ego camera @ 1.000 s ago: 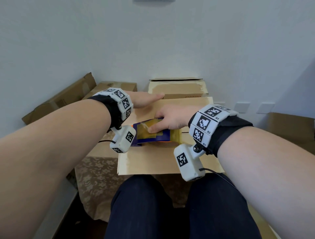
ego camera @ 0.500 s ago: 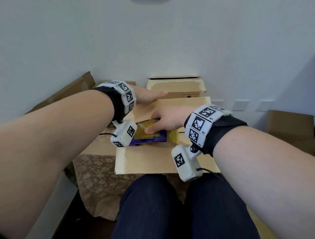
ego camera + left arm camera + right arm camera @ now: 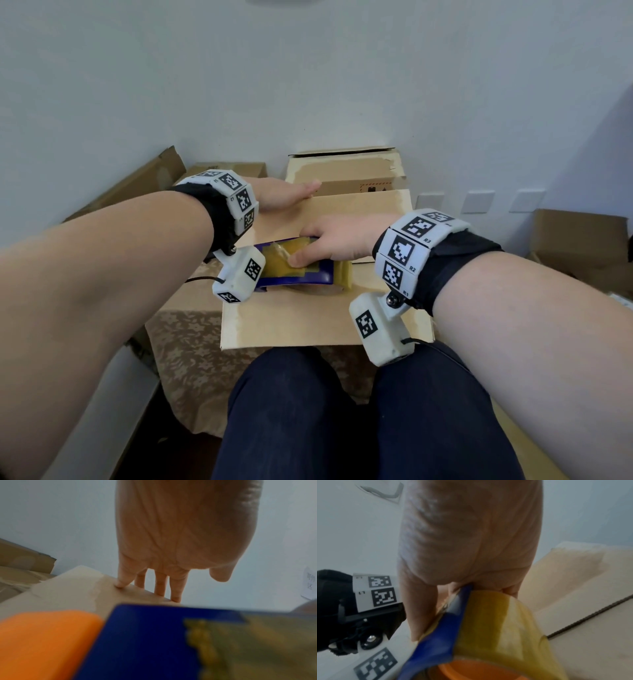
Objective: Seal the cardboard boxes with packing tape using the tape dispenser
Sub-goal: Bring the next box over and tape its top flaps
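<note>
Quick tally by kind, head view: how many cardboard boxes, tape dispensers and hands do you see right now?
Cardboard boxes: 4 (the box being taped, box behind it, box at back left, box at far right)
Tape dispenser: 1
Hands: 2 (left hand, right hand)
Total: 7

Box top (image 3: 308,322) bare nearside of tape dispenser (image 3: 294,270); left hand (image 3: 284,197) blocks beyond it, second box (image 3: 346,171) behind.

tape dispenser (image 3: 294,263) drawn nearer (right hand (image 3: 337,241) gripping), across box (image 3: 308,318)
</note>
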Demonstrator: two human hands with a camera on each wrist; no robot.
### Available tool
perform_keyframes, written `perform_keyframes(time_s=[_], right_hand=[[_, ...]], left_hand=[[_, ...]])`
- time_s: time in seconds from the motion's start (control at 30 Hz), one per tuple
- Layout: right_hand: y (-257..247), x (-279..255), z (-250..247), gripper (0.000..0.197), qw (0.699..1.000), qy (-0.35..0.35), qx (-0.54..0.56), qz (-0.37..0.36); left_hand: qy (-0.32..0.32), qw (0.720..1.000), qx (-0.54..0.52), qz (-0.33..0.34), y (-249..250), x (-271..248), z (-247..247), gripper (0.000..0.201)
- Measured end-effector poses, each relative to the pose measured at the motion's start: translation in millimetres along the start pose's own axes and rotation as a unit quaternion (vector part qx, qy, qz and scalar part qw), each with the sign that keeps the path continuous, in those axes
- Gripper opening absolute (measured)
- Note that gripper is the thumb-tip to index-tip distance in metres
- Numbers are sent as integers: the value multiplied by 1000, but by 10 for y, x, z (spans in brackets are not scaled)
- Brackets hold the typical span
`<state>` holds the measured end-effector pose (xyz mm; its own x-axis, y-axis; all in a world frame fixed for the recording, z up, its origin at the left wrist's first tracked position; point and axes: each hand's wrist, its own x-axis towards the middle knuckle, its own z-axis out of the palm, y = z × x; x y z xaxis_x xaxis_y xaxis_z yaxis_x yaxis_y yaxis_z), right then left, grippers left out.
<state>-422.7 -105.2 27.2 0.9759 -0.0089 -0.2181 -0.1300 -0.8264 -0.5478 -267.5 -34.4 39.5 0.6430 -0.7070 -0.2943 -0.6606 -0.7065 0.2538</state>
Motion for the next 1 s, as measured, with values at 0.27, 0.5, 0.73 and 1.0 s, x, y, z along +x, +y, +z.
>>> perform_keyframes(time_s=[0.27,0.5,0.73,1.0], right_hand=[[6,3,-64,51,1000,6,3,13],[111,-133,-242,31,998,26,-33,36],[299,-207,-361,40,997,42,-48,41],[324,-110,-252,47,995,44,-77,49]], left_hand=[[26,1000,16,4,-70,-8,-10,106],[38,999,16,-7,-78,-19,-25,93],[38,999,4,-8,-35,-28,-63,84],[43,998,-1,-36,27,110,-60,123]])
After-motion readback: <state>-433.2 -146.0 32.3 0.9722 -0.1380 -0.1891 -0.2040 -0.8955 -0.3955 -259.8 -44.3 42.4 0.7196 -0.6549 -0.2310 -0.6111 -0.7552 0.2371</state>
